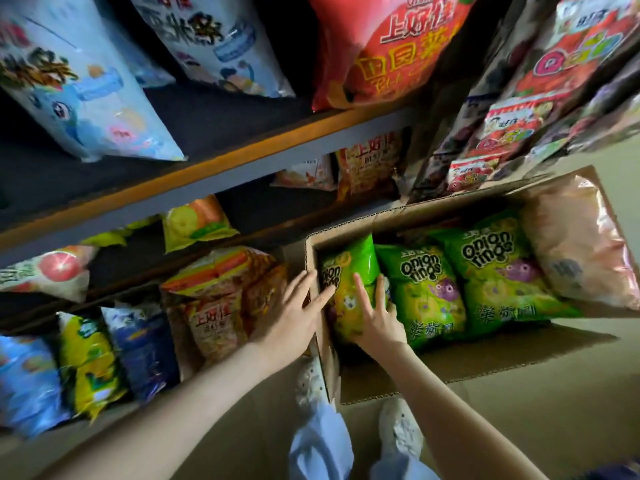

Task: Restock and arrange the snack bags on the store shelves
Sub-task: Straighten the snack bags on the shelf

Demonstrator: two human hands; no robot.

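Pale blue trouser legs (320, 441) and 2 white perforated shoes (400, 427) are lowest in the view, on a beige floor (519, 438). From there 2 bare forearms reach to an open brown corrugated cardboard box (485, 365), which stands on the floor just beside the shelves.

In the box are 3 glossy green plastic snack bags printed "onion rings", with purple cartoon faces: the left green bag (349, 265) against the box wall, the middle green bag (426, 292) and the right green bag (498, 271) leaning side by side. A shiny pink foil bag (581, 244) fills the right end.

The left hand (294, 317) passes over the left wall of the box, fingers straight, the tips touching the left green bag; its grip is open. The right hand (377, 317) lies spread on the front of the same bag, its grip open too.

Above a grey metal shelf with orange front edge (242, 157) stands a big red puffy bag (398, 46) reading "上好佳". An orange striped bag (214, 306) on a lower shelf carries the same characters. Other writing is too blurred to read.
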